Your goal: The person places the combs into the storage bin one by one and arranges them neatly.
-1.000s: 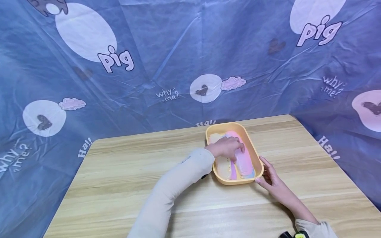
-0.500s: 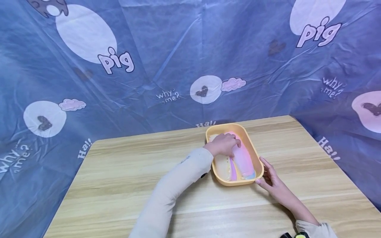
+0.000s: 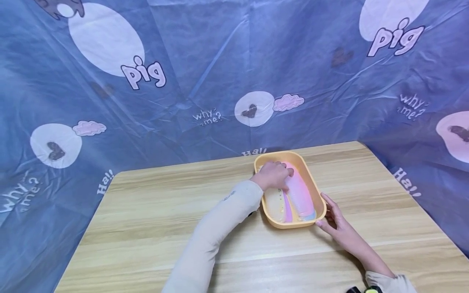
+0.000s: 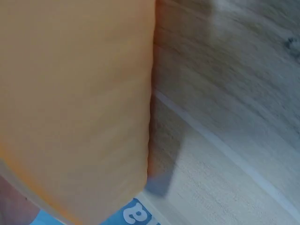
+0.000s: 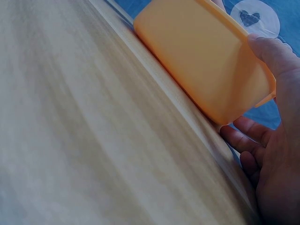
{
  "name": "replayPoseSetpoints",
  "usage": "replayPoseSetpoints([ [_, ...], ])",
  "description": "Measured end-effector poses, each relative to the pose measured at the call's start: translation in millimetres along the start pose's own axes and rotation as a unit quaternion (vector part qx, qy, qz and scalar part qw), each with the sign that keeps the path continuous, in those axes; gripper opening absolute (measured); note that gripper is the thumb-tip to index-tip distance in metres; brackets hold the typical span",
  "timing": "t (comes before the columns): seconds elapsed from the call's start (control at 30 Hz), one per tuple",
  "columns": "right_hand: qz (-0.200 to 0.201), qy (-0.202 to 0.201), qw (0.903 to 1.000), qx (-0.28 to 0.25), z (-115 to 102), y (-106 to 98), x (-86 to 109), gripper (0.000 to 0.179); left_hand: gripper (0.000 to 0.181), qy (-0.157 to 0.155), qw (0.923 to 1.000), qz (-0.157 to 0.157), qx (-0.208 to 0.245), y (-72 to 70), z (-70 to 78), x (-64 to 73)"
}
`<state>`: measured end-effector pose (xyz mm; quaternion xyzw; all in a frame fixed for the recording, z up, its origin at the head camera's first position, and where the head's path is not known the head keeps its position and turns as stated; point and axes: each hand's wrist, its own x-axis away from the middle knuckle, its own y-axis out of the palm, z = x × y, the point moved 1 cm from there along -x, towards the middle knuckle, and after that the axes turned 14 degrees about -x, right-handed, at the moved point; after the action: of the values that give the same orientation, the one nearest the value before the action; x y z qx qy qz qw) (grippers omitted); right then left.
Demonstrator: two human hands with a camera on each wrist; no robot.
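A yellow-orange plastic box (image 3: 289, 225) stands near the table's back edge. Several combs lie flat in it: a pink-and-white comb (image 3: 302, 195) on the right, a cream comb (image 3: 274, 206) on the left, a purple strip (image 3: 288, 210) between them. My left hand (image 3: 272, 175) reaches over the left rim with bent fingers on the combs; whether it pinches one is hidden. In the left wrist view the box's wall (image 4: 79, 93) covers most of the hand. At the near right corner my right hand (image 5: 281, 136) holds the box, thumb at the rim, fingers at the side.
The wooden table (image 3: 146, 228) stretches left of and in front of the box. Behind it hangs a blue printed cloth (image 3: 176, 101). A dark device with a yellow-green part (image 3: 371, 289) sits at my right wrist.
My left hand has shifted a little left and back inside the box, uncovering more of the pink-and-white comb. The right hand stays at the box's corner.
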<state>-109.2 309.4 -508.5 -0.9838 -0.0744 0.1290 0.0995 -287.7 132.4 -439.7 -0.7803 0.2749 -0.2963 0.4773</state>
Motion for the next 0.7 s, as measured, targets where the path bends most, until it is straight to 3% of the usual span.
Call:
replayPoseSetpoints([
  [0.23,0.001,0.002,1.0000,0.007,0.6,-1.0,-0.4,0.080,0.051,-0.005,0.9999,0.007,-0.010,-0.6,-1.0,-1.1],
  [0.57,0.001,0.007,0.9999,0.011,1.5,-1.9,-0.8,0.079,0.070,-0.038,0.9974,-0.004,-0.061,-3.2,-2.7,0.0],
  [0.7,0.000,0.007,0.9999,0.008,1.9,-1.8,-0.2,0.079,0.070,-0.038,0.9983,-0.002,-0.044,-3.2,-1.6,0.0],
])
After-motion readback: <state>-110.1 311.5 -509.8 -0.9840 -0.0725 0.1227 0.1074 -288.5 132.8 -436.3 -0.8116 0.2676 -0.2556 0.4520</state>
